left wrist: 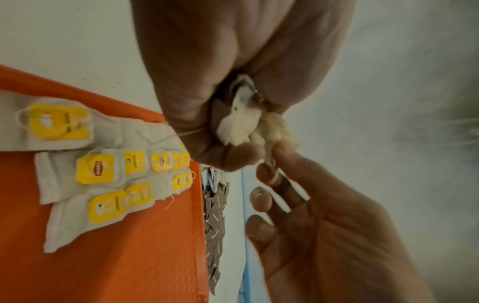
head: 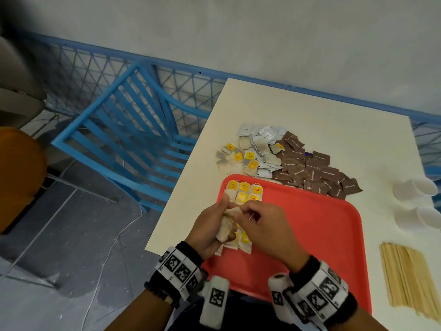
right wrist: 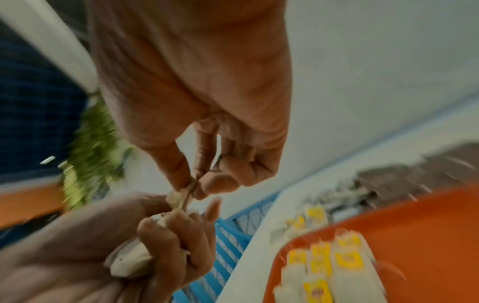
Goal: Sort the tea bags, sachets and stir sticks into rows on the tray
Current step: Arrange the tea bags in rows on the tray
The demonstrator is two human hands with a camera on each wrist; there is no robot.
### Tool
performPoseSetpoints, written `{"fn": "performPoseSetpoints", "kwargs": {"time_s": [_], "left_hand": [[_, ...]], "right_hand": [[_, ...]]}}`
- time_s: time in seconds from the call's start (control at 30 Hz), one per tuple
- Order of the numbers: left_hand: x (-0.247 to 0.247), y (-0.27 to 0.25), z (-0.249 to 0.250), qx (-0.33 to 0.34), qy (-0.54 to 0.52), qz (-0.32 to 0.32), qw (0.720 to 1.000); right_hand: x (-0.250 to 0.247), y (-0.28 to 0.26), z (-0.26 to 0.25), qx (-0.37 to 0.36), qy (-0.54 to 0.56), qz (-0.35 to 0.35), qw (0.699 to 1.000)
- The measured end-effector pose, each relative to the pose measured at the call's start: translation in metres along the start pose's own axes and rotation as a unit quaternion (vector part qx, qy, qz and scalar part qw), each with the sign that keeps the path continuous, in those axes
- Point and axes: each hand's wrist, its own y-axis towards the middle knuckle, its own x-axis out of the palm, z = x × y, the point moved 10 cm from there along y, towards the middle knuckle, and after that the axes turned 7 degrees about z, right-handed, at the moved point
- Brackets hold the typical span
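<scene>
My left hand point(head: 210, 229) grips a crumpled tea bag point(head: 226, 224) above the red tray point(head: 310, 235); my right hand point(head: 265, 225) pinches its top end. Sorted tea bags point(head: 243, 191) lie in the tray's far-left corner.

blue chair point(head: 133, 130) | white cups point(head: 415, 204) | blue railing point(head: 90, 65)
</scene>
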Motion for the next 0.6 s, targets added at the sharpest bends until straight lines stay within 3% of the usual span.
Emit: {"fn": "performPoseSetpoints", "kwargs": {"time_s": [0.07, 0.13, 0.23, 0.33, 0.4, 0.43, 0.47, 0.53, 0.57, 0.6], "left_hand": [[0.008, -0.005, 0.008, 0.001, -0.023, -0.002, 1.0], [0.017, -0.012, 0.022, 0.024, -0.049, -0.021, 0.998], [0.031, -0.028, 0.046, 0.105, 0.029, -0.035, 0.993], [0.035, -0.041, 0.062, 0.161, 0.111, 0.01, 0.981], [0.04, -0.05, 0.079, 0.216, 0.181, 0.034, 0.959], [0.044, -0.055, 0.09, 0.259, 0.247, 0.045, 0.933], [0.049, -0.061, 0.102, 0.309, 0.331, 0.053, 0.89], [0.066, -0.073, 0.116, 0.389, 0.494, 0.054, 0.776], [0.072, -0.076, 0.12, 0.41, 0.54, 0.049, 0.733], [0.076, -0.077, 0.123, 0.421, 0.563, 0.046, 0.71]], "right_hand": [[-0.012, -0.004, 0.028, 0.133, 0.19, 0.019, 0.973], [-0.014, -0.013, 0.042, 0.225, 0.349, 0.012, 0.91], [-0.012, -0.018, 0.041, 0.253, 0.478, -0.007, 0.841], [-0.011, -0.017, 0.035, 0.249, 0.53, -0.009, 0.81], [-0.019, -0.014, 0.034, 0.225, 0.506, 0.003, 0.833], [-0.03, -0.011, 0.033, 0.19, 0.457, 0.018, 0.869], [-0.042, -0.007, 0.029, 0.143, 0.385, 0.034, 0.911], [-0.062, -0.001, 0.012, 0.036, 0.224, 0.052, 0.972], [-0.067, 0.001, 0.003, -0.006, 0.167, 0.055, 0.984], [-0.071, 0.003, -0.004, -0.035, 0.14, 0.062, 0.988]]}}
